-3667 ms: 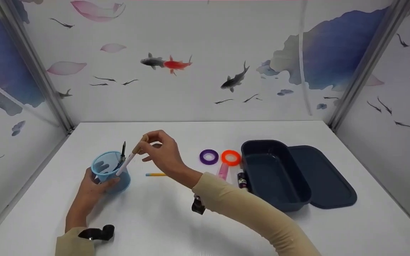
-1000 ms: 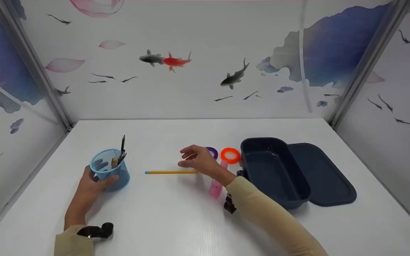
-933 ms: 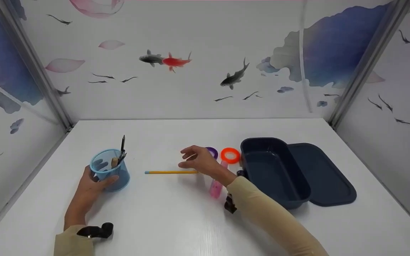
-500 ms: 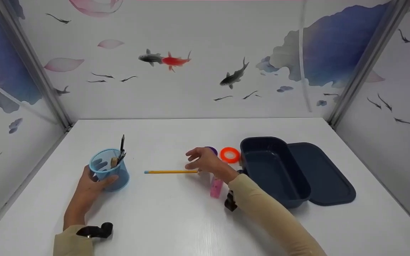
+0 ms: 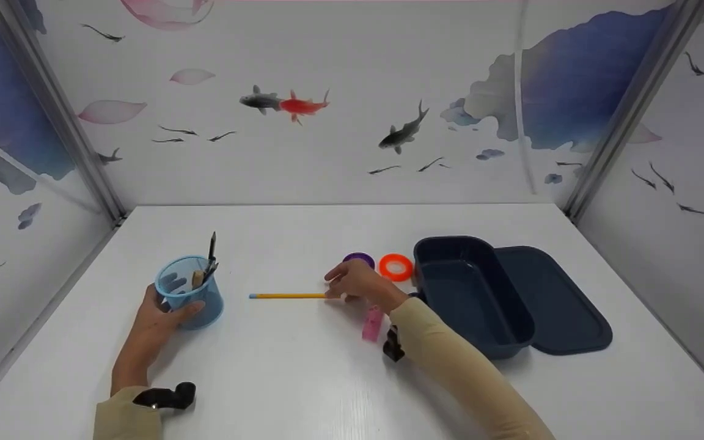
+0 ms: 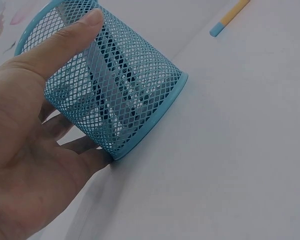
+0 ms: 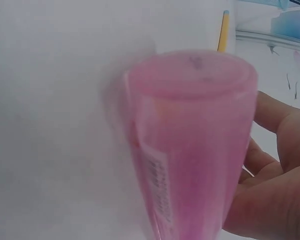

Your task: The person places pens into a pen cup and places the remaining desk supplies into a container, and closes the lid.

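My left hand (image 5: 159, 315) grips a light-blue mesh pen cup (image 5: 208, 311), thumb across its front and fingers behind it. In the left wrist view the cup (image 6: 140, 75) is tilted. A dark pencil (image 5: 212, 244) and a tan-ended marker (image 5: 197, 279) stand in it with other dark items. My right hand (image 5: 358, 282) reaches down over the right end of a yellow pencil (image 5: 288, 296) with a blue end, fingertips right at it. I cannot tell whether they pinch it. A pink translucent tube (image 7: 190, 145) with a barcode label hides part of that hand in the right wrist view.
A purple ring (image 5: 358, 256) and an orange ring (image 5: 396, 267) lie behind the right hand. To the right stands a dark blue box (image 5: 480, 305), with its flat lid (image 5: 566, 311) beside it. White walls (image 5: 352, 171) enclose the table's back and sides.
The tan-ended marker went from the right hand into the cup. The right hand then moved right and lowered to the yellow pencil's right end. The left hand still holds the cup.
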The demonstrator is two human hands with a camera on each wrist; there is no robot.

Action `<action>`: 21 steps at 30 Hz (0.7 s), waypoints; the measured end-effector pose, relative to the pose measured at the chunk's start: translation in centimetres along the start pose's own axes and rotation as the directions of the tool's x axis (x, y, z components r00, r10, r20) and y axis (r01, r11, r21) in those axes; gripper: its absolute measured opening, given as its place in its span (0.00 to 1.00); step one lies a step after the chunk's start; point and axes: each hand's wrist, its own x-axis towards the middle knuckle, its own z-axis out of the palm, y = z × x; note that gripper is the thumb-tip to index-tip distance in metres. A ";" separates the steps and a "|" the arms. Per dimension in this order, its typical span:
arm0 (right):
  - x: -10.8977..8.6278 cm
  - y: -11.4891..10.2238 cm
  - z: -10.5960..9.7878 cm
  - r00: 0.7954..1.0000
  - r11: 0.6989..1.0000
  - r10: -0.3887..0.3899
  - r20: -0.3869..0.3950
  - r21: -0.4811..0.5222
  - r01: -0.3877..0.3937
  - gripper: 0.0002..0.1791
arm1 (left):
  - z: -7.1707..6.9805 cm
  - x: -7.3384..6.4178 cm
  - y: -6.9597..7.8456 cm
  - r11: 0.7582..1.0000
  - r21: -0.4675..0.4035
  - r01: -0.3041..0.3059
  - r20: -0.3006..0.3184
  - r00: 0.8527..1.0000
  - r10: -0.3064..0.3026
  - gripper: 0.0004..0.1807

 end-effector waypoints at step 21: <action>-0.5 0.3 0.0 1.000 1.000 -0.019 0.018 -0.018 0.020 0.17 | 0.1 -0.3 0.3 1.000 0.015 0.011 -0.001 1.000 -0.011 0.67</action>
